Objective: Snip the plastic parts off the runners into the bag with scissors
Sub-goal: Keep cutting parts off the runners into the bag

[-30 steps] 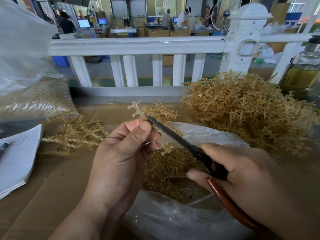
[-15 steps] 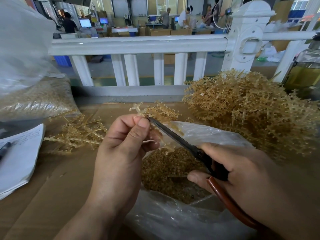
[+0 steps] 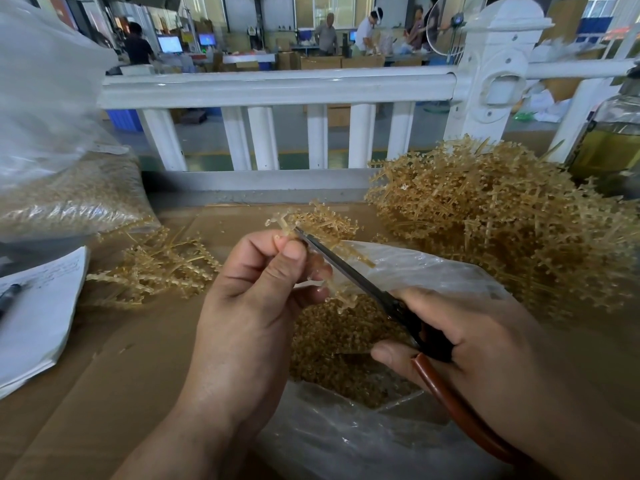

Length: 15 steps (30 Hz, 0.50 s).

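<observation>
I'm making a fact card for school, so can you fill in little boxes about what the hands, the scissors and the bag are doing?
left hand: pinches a runner above the bag
right hand: grips the scissors by their red-brown handles
scissors: blade tip at the runner, beside the left thumb
bag: clear plastic, open, lying between the hands
cut parts: heaped inside the bag
big pile: tangled runners, to the right
small pile: runners, to the left
paper: far left, a pen on it

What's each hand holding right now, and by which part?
Left hand pinches a runner near its upper end. Right hand grips the scissors by their handles.
</observation>
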Available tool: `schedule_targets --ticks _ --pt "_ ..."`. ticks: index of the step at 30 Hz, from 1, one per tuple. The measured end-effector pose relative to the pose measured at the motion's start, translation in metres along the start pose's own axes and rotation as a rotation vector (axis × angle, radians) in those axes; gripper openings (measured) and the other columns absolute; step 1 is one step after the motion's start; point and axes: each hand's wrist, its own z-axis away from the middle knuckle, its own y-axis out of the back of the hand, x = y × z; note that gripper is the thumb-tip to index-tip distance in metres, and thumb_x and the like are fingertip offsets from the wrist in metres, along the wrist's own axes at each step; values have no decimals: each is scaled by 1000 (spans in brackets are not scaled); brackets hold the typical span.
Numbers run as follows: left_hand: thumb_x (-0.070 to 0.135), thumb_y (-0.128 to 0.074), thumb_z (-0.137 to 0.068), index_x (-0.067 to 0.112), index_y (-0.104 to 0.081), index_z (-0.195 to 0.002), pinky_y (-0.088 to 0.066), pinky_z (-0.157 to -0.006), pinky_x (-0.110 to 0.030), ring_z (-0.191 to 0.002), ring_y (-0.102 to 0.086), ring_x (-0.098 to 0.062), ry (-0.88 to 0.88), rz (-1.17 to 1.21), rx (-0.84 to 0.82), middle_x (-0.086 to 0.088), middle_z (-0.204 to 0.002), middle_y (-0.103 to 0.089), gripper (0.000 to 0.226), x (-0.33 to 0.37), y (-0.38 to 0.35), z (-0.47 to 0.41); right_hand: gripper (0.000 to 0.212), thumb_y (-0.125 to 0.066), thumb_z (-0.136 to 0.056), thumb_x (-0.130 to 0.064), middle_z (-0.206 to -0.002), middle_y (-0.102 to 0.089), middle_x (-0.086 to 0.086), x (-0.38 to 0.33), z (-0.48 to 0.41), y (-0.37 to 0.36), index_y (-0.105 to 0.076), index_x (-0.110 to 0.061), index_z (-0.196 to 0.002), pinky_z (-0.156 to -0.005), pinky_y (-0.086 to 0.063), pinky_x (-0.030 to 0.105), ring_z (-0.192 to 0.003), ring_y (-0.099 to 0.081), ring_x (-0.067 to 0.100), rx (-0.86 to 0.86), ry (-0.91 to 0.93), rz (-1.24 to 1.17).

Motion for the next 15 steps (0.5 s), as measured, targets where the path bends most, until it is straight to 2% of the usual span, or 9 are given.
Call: schedule_targets --ticks 2,6,15 --pt "23 -61 -90 23 -65 -80 -52 -72 -30 -78 -61 -19 -1 3 6 -7 -80 -65 11 0 -1 0 55 -41 -86 -75 -56 -43 -12 0 0 0 -66 -26 -85 -51 -31 21 -55 -48 8 -1 -5 8" --pt "22 -60 -91 22 -64 -81 -51 -71 -30 -77 -61 -18 2 10 11 -6 -79 -65 11 -1 -1 0 58 -39 -84 -76 -56 -47 -11 -2 0 1 -68 -26 -86 -53 -38 26 -55 -49 6 3 -17 29" --pt "21 -63 -94 24 -65 -79 -52 -69 -27 -74 -61 -15 0 15 22 -4 -78 -65 16 -2 -1 0 52 -44 -82 -72 -53 -41 -13 -7 1 1 -66 -25 -82 -50 -34 18 -52 -48 5 -4 -54 -6"
